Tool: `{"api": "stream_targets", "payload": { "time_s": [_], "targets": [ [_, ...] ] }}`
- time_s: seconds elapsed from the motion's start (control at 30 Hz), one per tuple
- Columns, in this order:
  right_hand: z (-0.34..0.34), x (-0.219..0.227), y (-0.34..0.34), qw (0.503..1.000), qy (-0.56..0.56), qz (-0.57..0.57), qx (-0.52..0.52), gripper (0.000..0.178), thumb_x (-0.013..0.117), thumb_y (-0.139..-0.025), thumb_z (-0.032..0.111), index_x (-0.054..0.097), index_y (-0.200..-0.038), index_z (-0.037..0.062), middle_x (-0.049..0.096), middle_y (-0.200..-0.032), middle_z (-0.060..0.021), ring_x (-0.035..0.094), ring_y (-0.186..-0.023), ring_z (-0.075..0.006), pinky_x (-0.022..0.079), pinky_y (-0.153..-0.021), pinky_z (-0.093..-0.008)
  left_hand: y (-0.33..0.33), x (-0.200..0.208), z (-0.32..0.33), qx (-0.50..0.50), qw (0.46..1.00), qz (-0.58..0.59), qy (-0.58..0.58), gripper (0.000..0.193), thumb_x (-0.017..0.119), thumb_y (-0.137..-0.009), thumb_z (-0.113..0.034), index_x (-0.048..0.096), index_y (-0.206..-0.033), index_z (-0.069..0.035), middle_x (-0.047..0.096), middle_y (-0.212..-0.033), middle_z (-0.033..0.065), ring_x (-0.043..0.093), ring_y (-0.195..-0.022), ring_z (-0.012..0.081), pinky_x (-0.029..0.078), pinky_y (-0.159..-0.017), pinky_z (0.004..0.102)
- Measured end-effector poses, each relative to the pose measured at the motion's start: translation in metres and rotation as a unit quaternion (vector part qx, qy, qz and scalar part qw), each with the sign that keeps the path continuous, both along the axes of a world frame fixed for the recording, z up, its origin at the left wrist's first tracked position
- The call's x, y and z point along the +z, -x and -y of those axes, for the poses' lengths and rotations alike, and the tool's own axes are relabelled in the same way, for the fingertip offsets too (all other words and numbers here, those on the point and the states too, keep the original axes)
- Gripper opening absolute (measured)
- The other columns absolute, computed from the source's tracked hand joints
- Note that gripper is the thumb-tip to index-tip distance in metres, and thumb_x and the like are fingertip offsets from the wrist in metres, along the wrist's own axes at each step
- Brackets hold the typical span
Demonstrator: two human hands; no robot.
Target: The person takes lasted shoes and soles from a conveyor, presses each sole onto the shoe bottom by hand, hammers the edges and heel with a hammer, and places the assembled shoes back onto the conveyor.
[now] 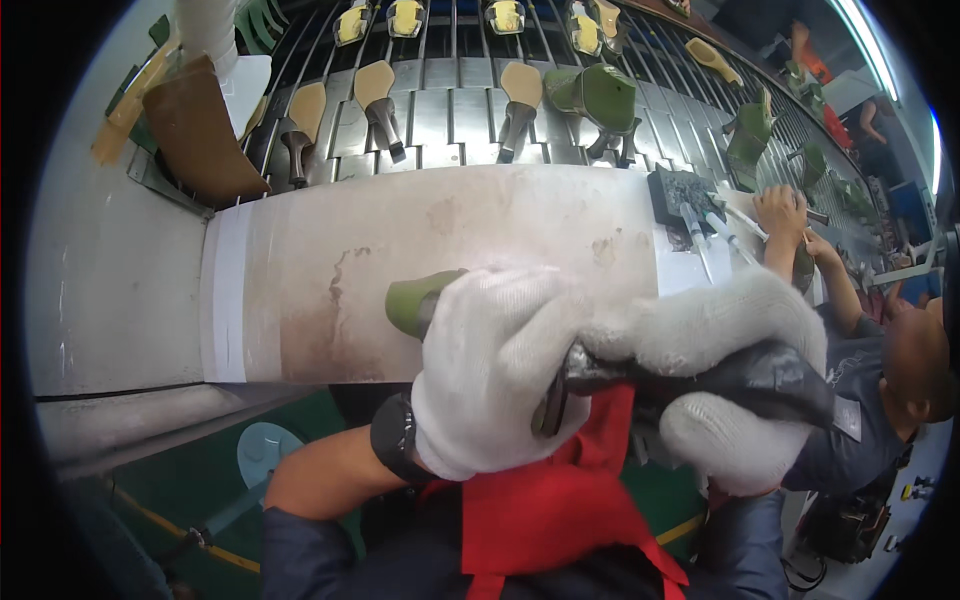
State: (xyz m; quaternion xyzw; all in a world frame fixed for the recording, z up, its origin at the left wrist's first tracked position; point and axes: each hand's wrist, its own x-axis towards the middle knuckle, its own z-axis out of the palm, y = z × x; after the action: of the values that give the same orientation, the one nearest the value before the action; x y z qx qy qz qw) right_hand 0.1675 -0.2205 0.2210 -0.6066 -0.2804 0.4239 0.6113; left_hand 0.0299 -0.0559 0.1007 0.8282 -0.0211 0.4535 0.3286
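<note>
Above the near edge of a pale, brown-stained surface [480,230], the left hand [500,370], in a white knit glove with a dark band [392,438] at the wrist, had its grip closed around a green shoe [408,305]. One rounded end of that shoe poked out to the left, over the surface; the glove hid most of the rest. Close by, the right hand [735,325], gloved alike, had its grip curled, fingers above and thumb below, around a shiny black object [770,382] of unclear kind. Its narrower end reached toward the left glove; whether they touched could not be told. Below lay a red apron [545,515]. Beyond the surface, a metal conveyor [440,130] carried tan-soled shoes [376,83] with dark heels. Near the far right corner, a dark block [678,195] sat beside slender white tools [697,240]. Farther right were a co-worker's hands [785,212].
</note>
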Motion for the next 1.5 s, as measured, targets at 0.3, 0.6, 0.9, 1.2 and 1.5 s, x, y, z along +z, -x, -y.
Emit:
{"api": "stream_targets", "payload": {
  "time_s": [0.3,0.6,0.9,1.2,1.5],
  "targets": [
    [0.017,-0.148,0.054,0.994,-0.065,-0.041,-0.082,0.021,0.064,-0.104,-0.001,0.066,-0.124,-0.0072,0.08,-0.124,-0.0231,0.078,-0.116,-0.0289,0.063,-0.102,-0.0411,0.051,-0.086,0.008,0.152,0.98,-0.063,-0.113,0.066,0.088,-0.091,-0.032,0.054,-0.138,-0.003,0.066,-0.138,0.0204,0.067,-0.127,0.0408,0.038,-0.124,0.0618],
    [0.02,-0.191,0.07,0.988,-0.096,-0.085,-0.083,0.031,0.065,-0.106,0.011,0.06,-0.13,-0.0075,0.07,-0.135,-0.0315,0.072,-0.127,-0.0418,0.061,-0.11,-0.0538,0.061,-0.121,-0.005,0.132,0.972,-0.062,-0.185,0.049,0.077,-0.094,-0.019,0.056,-0.136,-0.006,0.065,-0.138,0.0187,0.064,-0.132,0.0403,0.026,-0.132,0.0651],
    [0.008,-0.217,0.063,0.946,-0.247,-0.192,-0.088,0.026,0.067,-0.102,0.002,0.064,-0.126,-0.0078,0.075,-0.131,-0.0313,0.076,-0.122,-0.039,0.061,-0.107,-0.0498,0.063,-0.123,0.001,0.133,0.978,-0.058,-0.152,0.053,0.08,-0.095,-0.024,0.058,-0.141,-0.008,0.066,-0.141,0.017,0.064,-0.133,0.0393,0.024,-0.132,0.0669],
    [0.009,-0.218,0.041,0.96,-0.246,-0.131,0.006,0.033,0.072,-0.096,-0.002,0.065,-0.128,-0.0049,0.071,-0.137,-0.0354,0.073,-0.128,-0.0425,0.059,-0.111,-0.0543,0.063,-0.117,-0.002,0.099,0.982,-0.077,-0.145,0.041,0.076,-0.094,-0.011,0.064,-0.133,-0.008,0.071,-0.135,0.0141,0.07,-0.127,0.0358,0.024,-0.131,0.0687],
    [-0.01,-0.195,0.027,0.954,-0.297,-0.024,0.027,0.035,0.079,-0.084,0.001,0.073,-0.118,-0.0062,0.076,-0.126,-0.0339,0.078,-0.116,-0.0449,0.063,-0.103,-0.0523,0.061,-0.107,-0.003,0.077,0.985,-0.08,-0.133,0.04,0.077,-0.09,-0.007,0.065,-0.128,-0.007,0.072,-0.131,0.0133,0.071,-0.124,0.0342,0.028,-0.13,0.0663]
  ]
}}
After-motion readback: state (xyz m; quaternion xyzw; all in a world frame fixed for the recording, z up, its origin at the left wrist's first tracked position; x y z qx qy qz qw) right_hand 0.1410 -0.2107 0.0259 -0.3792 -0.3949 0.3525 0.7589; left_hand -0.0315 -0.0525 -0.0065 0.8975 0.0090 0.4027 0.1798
